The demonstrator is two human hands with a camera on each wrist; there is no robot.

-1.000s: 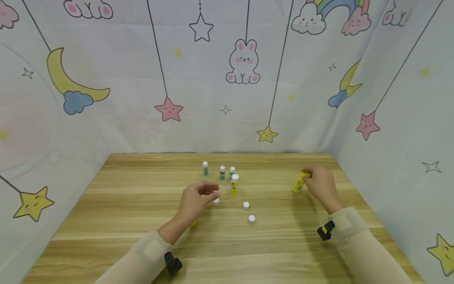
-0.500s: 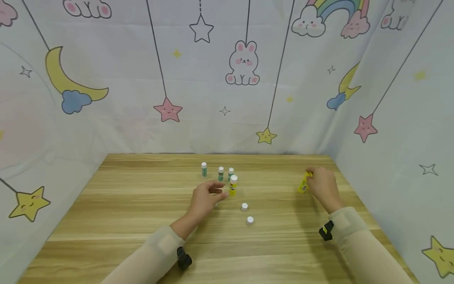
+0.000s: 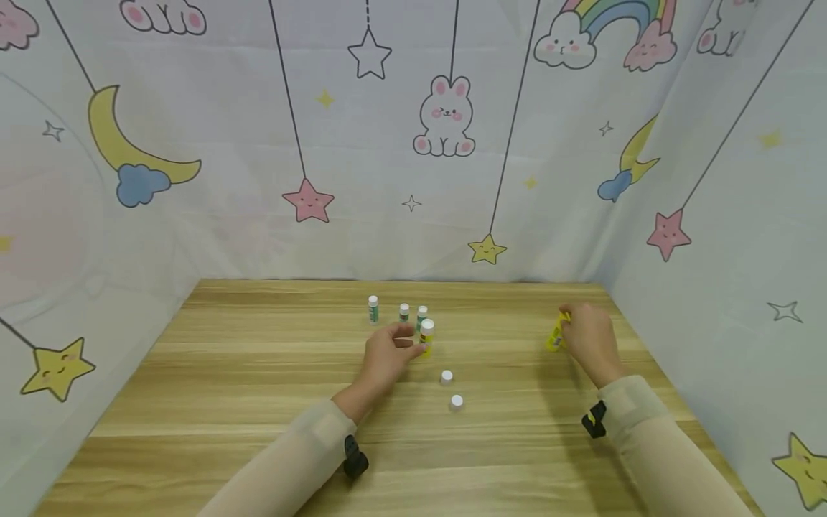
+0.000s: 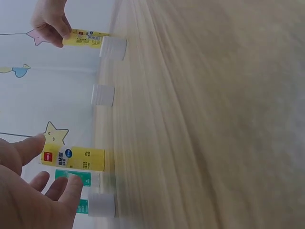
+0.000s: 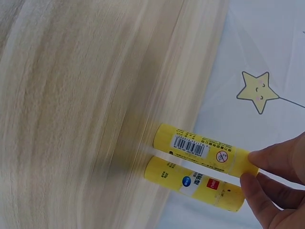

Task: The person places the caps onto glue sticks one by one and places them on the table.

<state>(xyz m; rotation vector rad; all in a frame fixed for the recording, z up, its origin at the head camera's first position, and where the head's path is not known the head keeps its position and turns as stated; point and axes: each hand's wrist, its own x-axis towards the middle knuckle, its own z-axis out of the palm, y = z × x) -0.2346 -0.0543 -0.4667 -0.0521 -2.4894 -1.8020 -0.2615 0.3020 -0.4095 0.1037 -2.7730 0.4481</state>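
Note:
My left hand (image 3: 390, 355) is spread around a standing yellow glue stick (image 3: 426, 339) with a white cap, thumb and fingers close at its sides and not closed round it. In the left wrist view that yellow glue stick (image 4: 76, 158) stands between thumb and fingers. At the right of the table my right hand (image 3: 589, 337) pinches the uncapped top of a yellow glue stick (image 5: 193, 147) with thumb and fingertips. A second yellow glue stick (image 5: 194, 185), also uncapped, stands right beside it in the right wrist view.
Three small green glue sticks with white caps, one a green glue stick (image 3: 373, 310), stand toward the back. Two loose caps, a nearer white cap (image 3: 456, 403) and a farther white cap (image 3: 446, 377), lie mid-table. Another white cap (image 4: 101, 205) is near the left hand. A printed curtain (image 3: 258, 244) surrounds the table.
My left hand has moved right and away from me, up to the capped yellow glue stick. My right hand has shifted slightly right, with its glue stick now more upright.

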